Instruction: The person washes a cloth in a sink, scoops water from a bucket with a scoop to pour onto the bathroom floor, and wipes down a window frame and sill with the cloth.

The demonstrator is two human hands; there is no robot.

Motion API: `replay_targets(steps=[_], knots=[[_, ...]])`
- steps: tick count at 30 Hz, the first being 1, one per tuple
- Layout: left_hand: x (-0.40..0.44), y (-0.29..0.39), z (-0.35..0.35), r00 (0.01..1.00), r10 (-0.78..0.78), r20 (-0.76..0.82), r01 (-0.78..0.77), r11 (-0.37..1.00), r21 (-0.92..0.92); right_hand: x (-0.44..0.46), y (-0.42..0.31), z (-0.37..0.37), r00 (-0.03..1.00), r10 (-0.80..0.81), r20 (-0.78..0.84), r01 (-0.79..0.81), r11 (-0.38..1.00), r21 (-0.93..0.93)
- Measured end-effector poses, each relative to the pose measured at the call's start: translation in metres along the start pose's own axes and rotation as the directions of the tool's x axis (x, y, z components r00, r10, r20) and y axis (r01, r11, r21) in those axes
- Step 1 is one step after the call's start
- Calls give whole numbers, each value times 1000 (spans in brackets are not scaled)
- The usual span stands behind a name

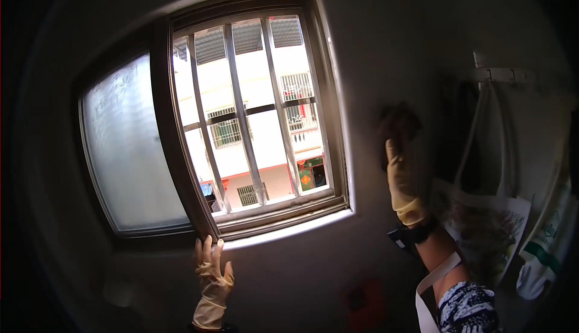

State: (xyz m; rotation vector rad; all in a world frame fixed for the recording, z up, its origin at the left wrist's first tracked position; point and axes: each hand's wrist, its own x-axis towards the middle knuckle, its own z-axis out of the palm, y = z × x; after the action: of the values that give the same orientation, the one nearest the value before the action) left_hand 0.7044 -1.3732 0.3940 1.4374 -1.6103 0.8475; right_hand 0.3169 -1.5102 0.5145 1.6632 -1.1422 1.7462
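Observation:
My left hand (212,282), in a pale rubber glove, is raised at the lower edge of the window frame (283,219) with its fingers spread and nothing in them. To the right of the window, my right hand (400,179), gloved the same way, holds a dark cloth-like thing (400,122) against the wall. That thing is dim and blurred, and it hides most of the fingers. A dark band with a small device sits on my right wrist.
The window has a frosted pane (136,152) at left and metal bars (244,116) across the right opening, with a building beyond. At right, bags (503,230) hang from a hook rail (506,75). A dim red object (366,303) is low down.

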Motion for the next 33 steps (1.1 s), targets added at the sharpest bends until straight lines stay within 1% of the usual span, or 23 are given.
replay_targets(steps=[1,4,5,6,8,9,10,11,12,13,16,18,20,21,24,25,26,27,28,29,30,32,33], knots=[[1,-4,1,999,11,45,-11,1000,11,9,-20,9,965,-193,-177,233,941,246],[-3,-28,12,992,79,96,-85,995,57,-2,-32,29,842,-537,-54,536,843,-38],[-6,-33,16,992,105,73,-108,994,37,-1,-40,30,843,-535,-60,532,845,-53],[-8,-36,18,990,128,52,-129,992,16,2,-53,30,956,-271,112,196,874,445],[-4,-32,15,986,165,-27,-165,986,19,20,-74,25,922,-94,375,-240,621,746],[-3,-30,10,972,212,-103,-205,976,76,41,-82,21,941,-181,285,-135,573,809],[-1,-30,10,949,260,-176,-238,962,137,60,-83,22,930,-352,106,192,709,678],[-6,-34,16,964,209,-163,-204,978,50,79,-83,23,861,-502,-81,482,756,442],[-6,-36,20,963,212,-167,-207,977,48,99,-79,26,616,-774,-144,749,633,-198],[-6,-36,20,962,206,-180,-202,979,36,127,-84,28,579,-797,-169,766,603,-221],[-7,-35,19,962,192,-192,-191,981,27,196,-101,33,604,-777,-181,716,628,-306],[-5,-33,17,968,172,-181,-174,985,5,255,-93,49,533,-813,-234,692,578,-433],[-5,-34,19,963,174,-204,-175,984,13,284,-111,41,685,-717,-126,593,650,-475],[-6,-35,18,965,178,-190,-177,984,20,299,-115,46,711,-684,-166,514,666,-541],[-8,-38,19,970,166,-175,-165,986,19,322,-132,61,690,-677,-256,412,658,-630],[-9,-39,19,973,160,-167,-162,987,5,321,-131,59,872,-479,-106,392,810,-436],[-8,-37,20,972,157,-172,-159,987,5,303,-148,47,970,-235,54,241,929,-280],[-8,-36,18,972,158,-173,-159,987,6,319,-134,63,889,-444,-110,344,807,-481],[-8,-36,17,972,158,-175,-159,987,7,329,-126,74,731,-648,-216,369,640,-674],[-7,-35,17,971,156,-182,-157,988,9,334,-127,78,726,-652,-219,371,639,-674],[-7,-35,16,971,158,-178,-158,987,14,337,-127,82,743,-600,-297,352,728,-589],[-6,-36,16,970,156,-185,-155,988,21,339,-129,81,751,-545,-373,337,802,-493],[-7,-37,15,973,160,-165,-161,987,10,325,-134,74,788,-462,-408,352,881,-317]])
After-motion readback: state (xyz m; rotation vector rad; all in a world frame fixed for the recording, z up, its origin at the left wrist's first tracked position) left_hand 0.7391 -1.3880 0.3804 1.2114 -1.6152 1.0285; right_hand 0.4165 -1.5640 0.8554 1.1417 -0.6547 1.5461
